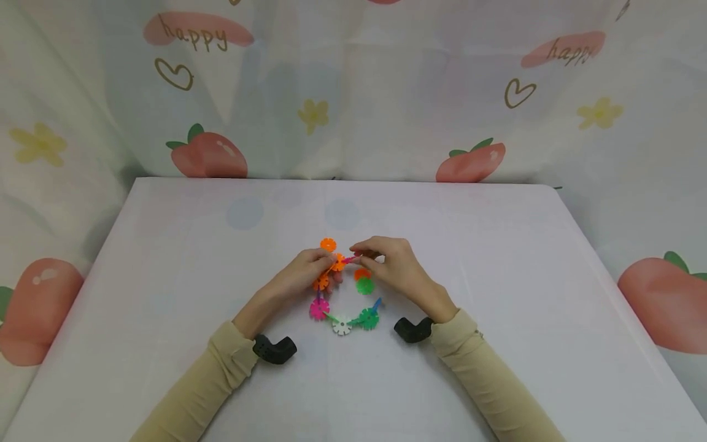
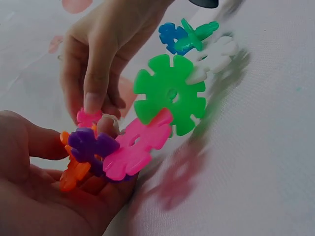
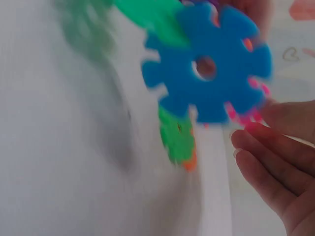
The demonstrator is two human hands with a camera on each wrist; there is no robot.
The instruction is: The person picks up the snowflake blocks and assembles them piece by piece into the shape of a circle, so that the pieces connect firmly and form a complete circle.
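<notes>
My left hand (image 1: 301, 271) holds one end of a chain of interlocking notched plastic discs, gripping it at an orange disc (image 1: 339, 262). Between the thumb and fingers of my right hand (image 1: 399, 263) a small pink disc (image 2: 88, 117) is pinched, right at that orange disc's edge. From the left hand the chain curves toward the body: a purple disc (image 2: 93, 147), a larger pink disc (image 2: 120, 163), a light green disc (image 2: 157, 88), a white disc (image 1: 342, 325), a darker green disc (image 1: 368, 318) and a blue disc (image 3: 177, 78) at the free end.
Below the right fingers are a green disc (image 1: 364, 286) and an orange-red disc (image 1: 361, 273), overlapping. Another orange disc (image 1: 328, 245) is just beyond the left fingertips. A white cloth covers the table (image 1: 497, 245), and a printed curtain (image 1: 375, 123) hangs behind it.
</notes>
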